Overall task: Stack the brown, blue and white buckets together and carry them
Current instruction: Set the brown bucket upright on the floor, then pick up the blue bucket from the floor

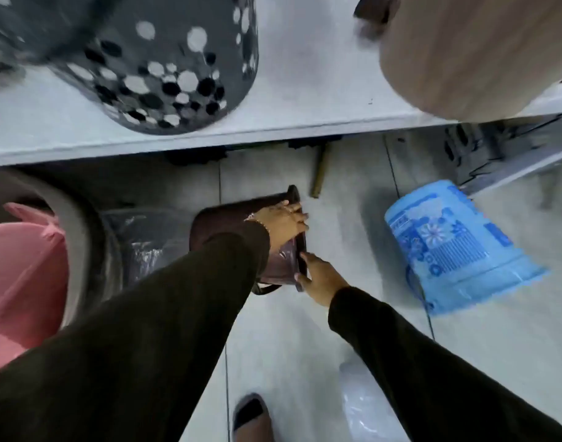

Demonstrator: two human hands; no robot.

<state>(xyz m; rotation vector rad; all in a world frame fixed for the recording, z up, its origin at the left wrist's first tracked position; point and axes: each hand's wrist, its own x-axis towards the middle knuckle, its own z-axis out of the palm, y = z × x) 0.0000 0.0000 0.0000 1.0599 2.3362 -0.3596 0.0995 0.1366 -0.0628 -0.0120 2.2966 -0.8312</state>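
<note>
The brown bucket (216,218) lies on its side on the tiled floor, mouth facing right. My left hand (284,223) reaches over it and grips the upper part of its rim. My right hand (321,277) holds the lower rim from the right. The blue bucket (455,247), with a printed flower label and plastic wrap, lies tilted on the floor to the right, apart from both hands. A white plastic-wrapped bucket (366,406) shows partly near the bottom, under my right sleeve.
A white shelf (305,90) runs across the top, carrying a grey perforated basket (165,68) and a beige bin (474,55). At left stand a pink bag (21,269) inside a grey tub and a dark plastic-wrapped container (145,237). My foot (252,416) is below.
</note>
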